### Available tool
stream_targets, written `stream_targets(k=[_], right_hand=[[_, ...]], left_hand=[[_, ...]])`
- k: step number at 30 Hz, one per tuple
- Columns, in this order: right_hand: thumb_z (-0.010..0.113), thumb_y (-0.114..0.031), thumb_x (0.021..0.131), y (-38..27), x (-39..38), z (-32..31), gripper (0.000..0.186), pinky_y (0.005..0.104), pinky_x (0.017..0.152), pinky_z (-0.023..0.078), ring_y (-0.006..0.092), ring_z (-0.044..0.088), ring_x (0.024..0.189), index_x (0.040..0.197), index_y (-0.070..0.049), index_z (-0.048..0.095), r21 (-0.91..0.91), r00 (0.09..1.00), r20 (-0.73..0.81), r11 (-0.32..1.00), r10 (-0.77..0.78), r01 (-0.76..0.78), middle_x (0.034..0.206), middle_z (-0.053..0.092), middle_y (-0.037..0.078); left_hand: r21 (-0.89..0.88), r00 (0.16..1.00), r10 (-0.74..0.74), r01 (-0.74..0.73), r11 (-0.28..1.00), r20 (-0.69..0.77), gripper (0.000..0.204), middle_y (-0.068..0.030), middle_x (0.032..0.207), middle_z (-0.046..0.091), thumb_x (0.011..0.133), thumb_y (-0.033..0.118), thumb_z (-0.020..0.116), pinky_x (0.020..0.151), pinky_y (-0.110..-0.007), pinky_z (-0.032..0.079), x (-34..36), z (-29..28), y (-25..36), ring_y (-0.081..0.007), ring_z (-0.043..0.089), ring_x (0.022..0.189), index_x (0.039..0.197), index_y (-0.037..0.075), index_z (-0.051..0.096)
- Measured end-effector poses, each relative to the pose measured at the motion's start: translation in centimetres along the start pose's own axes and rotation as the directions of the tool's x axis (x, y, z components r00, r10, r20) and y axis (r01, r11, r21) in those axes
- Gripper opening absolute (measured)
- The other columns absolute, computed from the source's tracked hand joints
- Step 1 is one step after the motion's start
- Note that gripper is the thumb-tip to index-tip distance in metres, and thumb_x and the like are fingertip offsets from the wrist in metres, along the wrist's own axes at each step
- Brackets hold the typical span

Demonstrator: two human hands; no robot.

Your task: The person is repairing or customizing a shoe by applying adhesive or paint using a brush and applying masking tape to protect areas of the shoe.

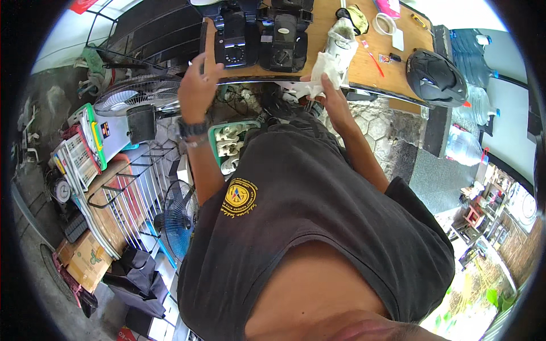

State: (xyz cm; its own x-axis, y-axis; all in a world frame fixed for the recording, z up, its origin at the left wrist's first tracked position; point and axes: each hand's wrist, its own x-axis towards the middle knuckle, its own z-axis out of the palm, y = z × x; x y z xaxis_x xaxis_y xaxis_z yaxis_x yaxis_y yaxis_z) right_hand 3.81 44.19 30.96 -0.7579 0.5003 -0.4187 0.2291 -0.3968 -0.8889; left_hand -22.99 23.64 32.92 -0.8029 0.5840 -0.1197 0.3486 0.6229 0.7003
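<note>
My left hand (199, 91) is raised at the table's front edge, its index finger stretched out beside a black machine with a dial (232, 51). Its other fingers are partly bent, and I see nothing held in them. At the same edge, my right hand (335, 102) is closed on a crumpled white sheet (322, 71), thin like paper or plastic; I cannot tell which. Just behind the sheet lies a white bundle (342, 42), partly covered by it. A second black machine with a dial (282, 48) stands between my hands.
The wooden table (364, 85) also carries a black helmet (435, 77), a tape roll (384, 24), a red brush-like stick (373, 59) and a yellow-black cutter (420, 21). Large water bottles (472, 57) line the right. At left are fans (176, 219) and a metal rack (133, 199).
</note>
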Motion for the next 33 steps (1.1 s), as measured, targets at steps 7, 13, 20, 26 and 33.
stream_targets(k=[7,13,20,26,33], right_hand=[[0.06,-0.042,0.108,0.3,-0.1,1.3,0.043,0.0271,0.075,0.048,0.0105,0.058,0.091,0.121,-0.001,0.059,-0.175,0.991,-0.089,0.981,-0.101,0.084,0.099,0.062,0.004],[0.066,-0.034,0.105,-0.4,-1.8,-0.9,0.036,0.0293,0.079,0.056,0.0133,0.067,0.091,0.125,-0.005,0.059,0.228,0.998,-0.06,0.973,-0.027,0.04,0.106,0.068,0.006],[0.072,-0.033,0.102,1.7,-3.1,-2.5,0.037,0.0279,0.077,0.055,0.0103,0.069,0.092,0.121,-0.001,0.067,0.0,0.994,-0.111,1.0,-0.009,0.01,0.108,0.073,0.006],[0.074,-0.037,0.1,3.8,-3.8,-1.4,0.046,0.0282,0.077,0.056,0.0104,0.069,0.09,0.123,0.003,0.068,0.092,0.99,-0.109,0.991,-0.088,0.098,0.106,0.074,0.006],[0.072,-0.028,0.101,3.7,-5.4,-2.7,0.038,0.0282,0.082,0.055,0.0101,0.068,0.093,0.126,0.001,0.066,0.266,0.988,-0.157,0.963,0.006,0.037,0.109,0.073,0.004]], left_hand=[[-0.437,0.911,0.236,-0.071,0.897,0.338,0.044,-0.0102,0.106,0.077,0.092,0.036,0.081,0.083,-0.033,0.057,-8.4,8.7,9.5,-0.0188,0.074,0.097,0.119,0.004,0.071],[-0.592,0.957,0.129,0.053,0.804,0.26,0.028,-0.0079,0.098,0.077,0.099,0.026,0.073,0.073,-0.029,0.057,-9.6,11.4,9.2,-0.0137,0.073,0.087,0.114,0.001,0.072],[-0.633,0.976,0.13,0.011,0.774,0.176,0.028,-0.0055,0.1,0.075,0.099,0.027,0.074,0.074,-0.027,0.057,-10.1,10.7,8.6,-0.0115,0.07,0.085,0.112,0.002,0.073],[-0.548,0.925,0.219,-0.014,0.836,0.311,0.034,-0.0048,0.098,0.074,0.092,0.021,0.081,0.079,-0.028,0.058,-11.4,12.6,10.2,-0.0122,0.07,0.085,0.118,0.002,0.07],[-0.825,0.924,0.07,0.3,0.479,0.377,0.023,-0.0072,0.109,0.072,0.105,0.013,0.059,0.079,-0.027,0.06,-10.6,12.7,7.2,-0.0122,0.07,0.092,0.122,-0.002,0.063]])
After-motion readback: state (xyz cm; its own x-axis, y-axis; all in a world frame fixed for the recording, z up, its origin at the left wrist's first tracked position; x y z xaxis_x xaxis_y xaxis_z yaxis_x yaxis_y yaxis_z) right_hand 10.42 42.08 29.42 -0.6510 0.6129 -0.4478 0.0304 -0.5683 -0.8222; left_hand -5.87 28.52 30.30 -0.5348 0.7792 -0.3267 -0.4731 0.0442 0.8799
